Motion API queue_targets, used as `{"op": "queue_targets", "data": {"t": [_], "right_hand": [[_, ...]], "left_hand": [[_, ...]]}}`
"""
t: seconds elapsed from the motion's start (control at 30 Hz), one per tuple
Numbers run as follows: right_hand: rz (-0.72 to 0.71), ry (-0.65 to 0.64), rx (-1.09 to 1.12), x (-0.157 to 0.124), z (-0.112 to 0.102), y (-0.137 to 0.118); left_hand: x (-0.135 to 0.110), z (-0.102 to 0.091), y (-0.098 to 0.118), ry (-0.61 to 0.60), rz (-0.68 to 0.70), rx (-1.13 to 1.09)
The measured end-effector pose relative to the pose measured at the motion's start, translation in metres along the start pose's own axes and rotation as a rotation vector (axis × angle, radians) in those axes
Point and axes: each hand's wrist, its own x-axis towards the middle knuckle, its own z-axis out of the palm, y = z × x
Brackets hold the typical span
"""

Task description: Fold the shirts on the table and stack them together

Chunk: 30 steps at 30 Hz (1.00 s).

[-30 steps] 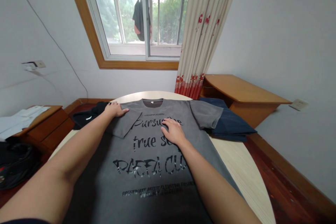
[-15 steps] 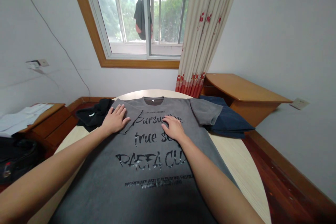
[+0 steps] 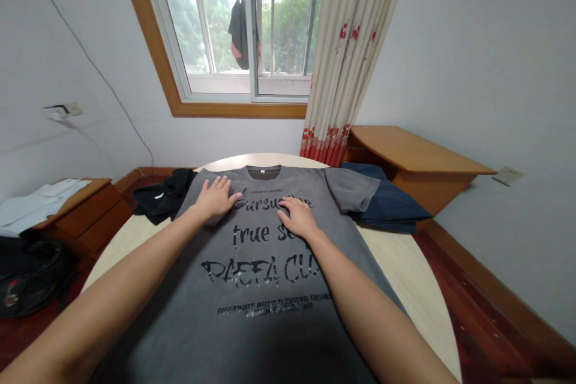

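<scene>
A dark grey T-shirt (image 3: pixel 265 330) with black lettering lies spread out, front up, its collar at the far side. My left hand (image 3: pixel 216 198) rests flat near the left shoulder, fingers spread, over the left sleeve area. It hides much of that sleeve, which appears turned inward over the chest. My right hand (image 3: pixel 297 216) lies on the middle of the chest print, fingers apart and slightly bent, covering some letters. The right sleeve (image 3: pixel 353 189) stretches out to the side, over part of a dark blue folded garment (image 3: pixel 391 207).
The shirt is on a round pale table (image 3: pixel 429 294). A black garment (image 3: pixel 157 198) lies at its left edge. Beyond stand a window (image 3: pixel 252 90), a flowered curtain (image 3: pixel 346 72) and a wooden desk (image 3: pixel 418 150). At left are a wooden cabinet (image 3: pixel 92 207) and a black bag (image 3: pixel 31 276).
My left hand has slid right across the shirt, from the shoulder edge toward the lettering. My right hand stays in about the same place.
</scene>
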Motion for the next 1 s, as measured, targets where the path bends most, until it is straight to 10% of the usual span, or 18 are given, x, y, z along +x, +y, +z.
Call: {"op": "queue_targets", "data": {"t": [0.23,0.57,0.77,1.0], "right_hand": [[0.007,-0.012,0.003,0.000,-0.002,0.000],[0.107,0.081,0.008,0.013,-0.038,0.000],[0.478,0.490,-0.210,0.008,-0.127,0.052],[0.739,0.303,-0.240,-0.013,-0.123,0.127]], "left_hand": [[-0.029,0.039,0.067,0.023,0.148,-0.175],[-0.042,0.048,0.064,0.027,0.164,-0.248],[-0.042,0.050,0.064,0.028,0.166,-0.269],[-0.042,0.051,0.063,0.039,0.173,-0.273]]}}
